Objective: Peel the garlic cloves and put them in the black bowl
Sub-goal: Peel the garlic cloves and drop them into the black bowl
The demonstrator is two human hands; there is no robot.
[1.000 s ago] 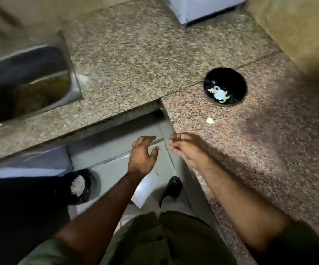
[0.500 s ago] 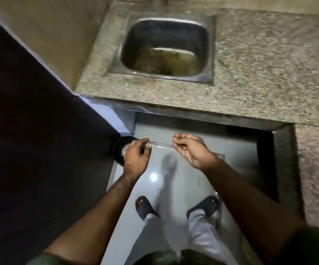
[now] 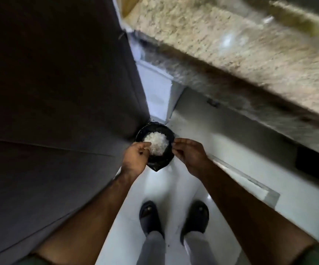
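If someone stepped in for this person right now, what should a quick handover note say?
Left hand: fingers curled over the black-lined bin on the floor; whether it holds anything is unclear.
Right hand: fingertips pinched at the bin's rim, likely dropping peel.
The bin already holds a heap of white garlic skins.
The black bowl and the cloves are out of view, so progress cannot be judged from here.
Left: finish discarding, turn back to the granite counter, continue peeling.

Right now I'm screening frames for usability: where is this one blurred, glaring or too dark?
Head view: the granite counter is streaked with motion blur; glare spots shine on the pale floor; the left side is a dark, featureless surface; both hands and the black bin of white scraps stay fairly sharp.
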